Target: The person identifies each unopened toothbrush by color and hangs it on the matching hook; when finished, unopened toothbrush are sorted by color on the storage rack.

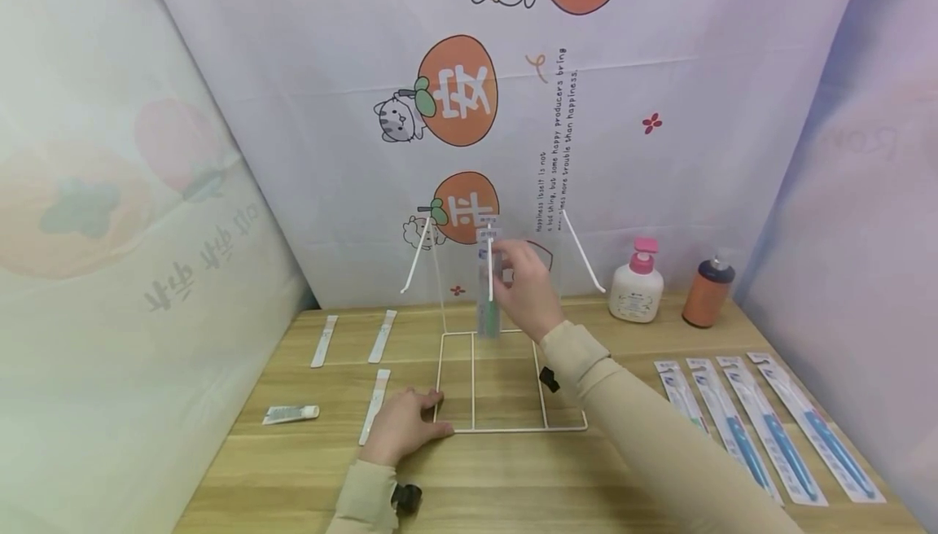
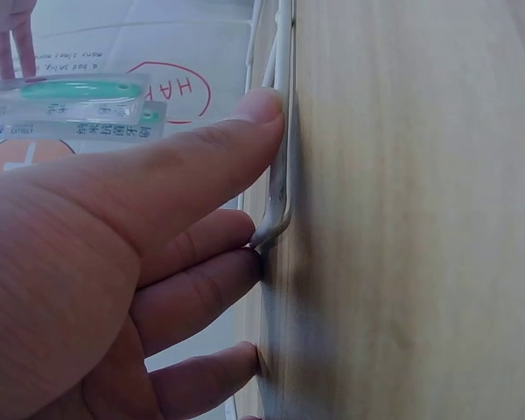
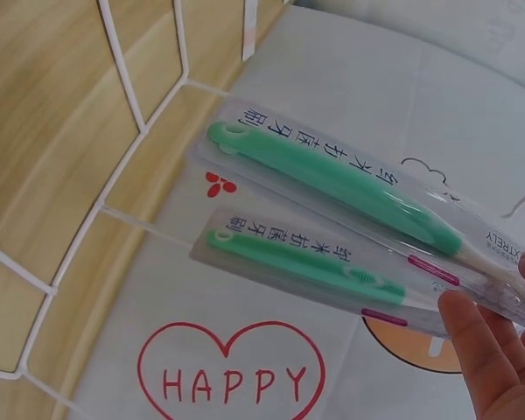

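Observation:
A white wire display rack [image 1: 519, 431] with hooks stands on the wooden table. At its front left corner, my left hand [image 1: 401, 430] holds the base wire between thumb and fingers. My right hand [image 1: 529, 294] is up at the middle hook [image 1: 490, 269], pinching the upper part of a packaged green toothbrush [image 3: 332, 188]. Behind that one hangs a second packaged green toothbrush [image 3: 297, 269], as the right wrist view shows. Both packages hang upright by the hook, their lower ends above the table. Whether the front package's hole is fully on the hook is hard to tell.
Several packaged toothbrushes [image 1: 778, 428] lie in a row at the right. Behind them stand a white pump bottle [image 1: 636, 294] and an orange bottle [image 1: 707, 294]. Slim white packets [image 1: 382, 337] and a small tube [image 1: 290, 413] lie on the left. Hooks [image 1: 584, 253] jut out either side.

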